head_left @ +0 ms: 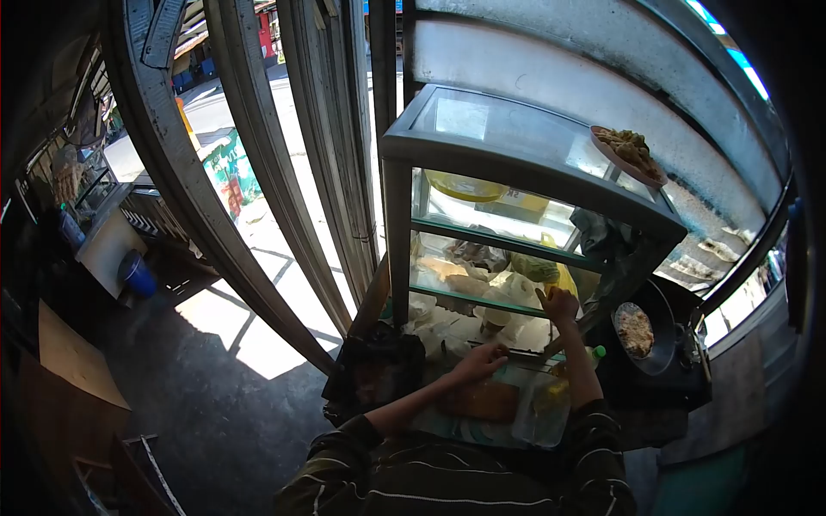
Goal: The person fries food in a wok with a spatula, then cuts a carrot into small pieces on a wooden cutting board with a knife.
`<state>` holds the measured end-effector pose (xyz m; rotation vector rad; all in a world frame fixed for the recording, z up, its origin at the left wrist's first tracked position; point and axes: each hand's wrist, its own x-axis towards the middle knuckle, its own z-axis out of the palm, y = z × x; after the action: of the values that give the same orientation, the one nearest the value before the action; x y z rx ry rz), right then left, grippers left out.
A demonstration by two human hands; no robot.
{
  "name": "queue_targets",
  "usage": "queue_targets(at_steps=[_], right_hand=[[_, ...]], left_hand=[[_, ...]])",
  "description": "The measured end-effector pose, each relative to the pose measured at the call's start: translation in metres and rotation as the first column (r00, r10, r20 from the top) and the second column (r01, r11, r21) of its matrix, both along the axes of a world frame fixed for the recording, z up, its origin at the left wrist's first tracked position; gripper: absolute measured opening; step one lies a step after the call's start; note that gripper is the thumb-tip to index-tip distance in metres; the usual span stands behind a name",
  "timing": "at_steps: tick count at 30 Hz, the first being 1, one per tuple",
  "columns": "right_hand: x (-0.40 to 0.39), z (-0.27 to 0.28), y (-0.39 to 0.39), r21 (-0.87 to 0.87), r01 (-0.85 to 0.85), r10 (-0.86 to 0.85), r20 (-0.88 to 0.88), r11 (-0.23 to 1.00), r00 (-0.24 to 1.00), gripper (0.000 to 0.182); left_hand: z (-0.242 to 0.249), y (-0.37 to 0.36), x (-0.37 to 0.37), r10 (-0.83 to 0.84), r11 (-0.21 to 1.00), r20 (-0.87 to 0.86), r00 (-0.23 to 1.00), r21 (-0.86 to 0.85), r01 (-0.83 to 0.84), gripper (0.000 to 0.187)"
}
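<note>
My left hand (483, 362) hovers over the front of the counter, fingers bent together; whatever they hold, if anything, is too small to make out. At the lower opening of a glass display case (533, 189), my right hand (561, 307) is raised with curled fingers, close to the shelf edge. What is in its grip cannot be seen. Behind it on the lower level lie a green vegetable that looks like cabbage (533, 267), a yellow plastic bag (565, 282) and several pale plastic bags. Beneath my arms sit a brown board-like item (482, 402) and a clear plastic container (542, 413).
A plate of fried food (631, 153) rests on top of the case. To the right, a dark wok (650, 327) containing food sits on a stove. A black plastic bag (374, 370) is at the left, beside slatted metal posts (249, 155). A blue bucket (138, 273) stands farther left.
</note>
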<state>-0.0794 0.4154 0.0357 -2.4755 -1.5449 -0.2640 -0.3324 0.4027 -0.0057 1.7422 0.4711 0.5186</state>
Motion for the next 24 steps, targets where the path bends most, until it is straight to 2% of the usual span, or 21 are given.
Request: queue_targets(at_steps=[1,3,4,5,6,7,9,11,13,14,16,17,19,20,21,23,24], right_hand=[[0.006,-0.006,0.001,-0.004,-0.004,0.004,0.009,1.000,1.000,0.026],[0.027,-0.020,0.006,0.002,0.145,-0.145,-0.021,0.989,0.989,0.033],[0.041,-0.023,0.008,-0.146,0.090,-0.081,0.069,0.985,0.994,0.038],[0.041,-0.019,0.009,-0.152,0.086,-0.075,0.076,0.985,0.994,0.038],[0.039,-0.013,0.011,-0.166,0.156,-0.153,0.033,0.974,0.988,0.038],[0.036,-0.007,0.014,-0.180,0.227,-0.233,-0.008,0.957,0.973,0.037],[0.033,-0.004,0.020,-0.138,0.268,-0.261,0.067,0.953,0.963,0.037],[0.038,-0.007,0.022,-0.089,0.309,-0.296,0.137,0.947,0.946,0.037],[0.049,-0.018,0.024,-0.192,0.384,-0.345,0.207,0.903,0.915,0.036],[0.047,-0.013,0.023,-0.193,0.388,-0.349,0.208,0.901,0.914,0.036],[0.044,0.003,0.025,-0.321,0.387,-0.371,0.113,0.864,0.922,0.034],[0.049,-0.002,0.028,-0.320,0.387,-0.369,0.116,0.865,0.922,0.034],[0.072,-0.028,0.035,-0.317,0.420,-0.442,0.004,0.850,0.897,0.034],[0.072,-0.033,0.035,-0.255,0.402,-0.421,-0.022,0.880,0.907,0.033],[0.075,-0.035,0.035,-0.252,0.399,-0.416,-0.016,0.882,0.909,0.033],[0.078,-0.034,0.033,-0.206,0.397,-0.429,-0.140,0.894,0.892,0.033],[0.069,-0.020,0.030,-0.214,0.381,-0.406,-0.087,0.899,0.910,0.036]], left_hand=[[-0.001,0.009,0.020,-0.001,0.996,0.066,0.998,0.092,-0.005,0.028],[0.010,0.029,0.054,0.010,0.982,-0.036,0.999,0.189,-0.003,0.023],[0.012,0.036,0.069,0.019,0.983,-0.025,0.999,0.184,-0.014,0.023],[0.007,0.044,0.085,0.062,0.958,0.020,0.998,0.281,-0.066,0.022],[0.009,0.049,0.097,0.099,0.920,0.067,0.993,0.375,-0.117,0.021],[0.011,0.053,0.106,0.098,0.921,0.072,0.993,0.372,-0.118,0.021],[0.015,0.057,0.123,0.204,0.770,-0.004,0.979,0.618,-0.157,0.021],[0.021,0.060,0.134,0.201,0.754,-0.013,0.980,0.640,-0.146,0.022],[0.029,0.061,0.139,0.200,0.660,-0.177,0.964,0.752,0.001,0.028],[0.024,0.062,0.145,0.195,0.660,-0.176,0.965,0.751,0.004,0.028],[0.018,0.065,0.156,0.164,0.632,-0.279,0.946,0.766,0.117,0.043],[0.019,0.065,0.159,0.166,0.633,-0.277,0.947,0.766,0.113,0.043],[0.022,0.063,0.163,0.134,0.606,-0.350,0.927,0.769,0.203,0.058],[0.020,0.063,0.168,0.106,0.632,-0.420,0.902,0.728,0.265,0.064],[0.017,0.064,0.172,0.110,0.633,-0.414,0.904,0.730,0.257,0.064],[0.011,0.064,0.178,0.142,0.633,-0.383,0.913,0.744,0.214,0.065],[0.007,0.066,0.181,0.143,0.613,-0.371,0.918,0.761,0.212,0.064]])
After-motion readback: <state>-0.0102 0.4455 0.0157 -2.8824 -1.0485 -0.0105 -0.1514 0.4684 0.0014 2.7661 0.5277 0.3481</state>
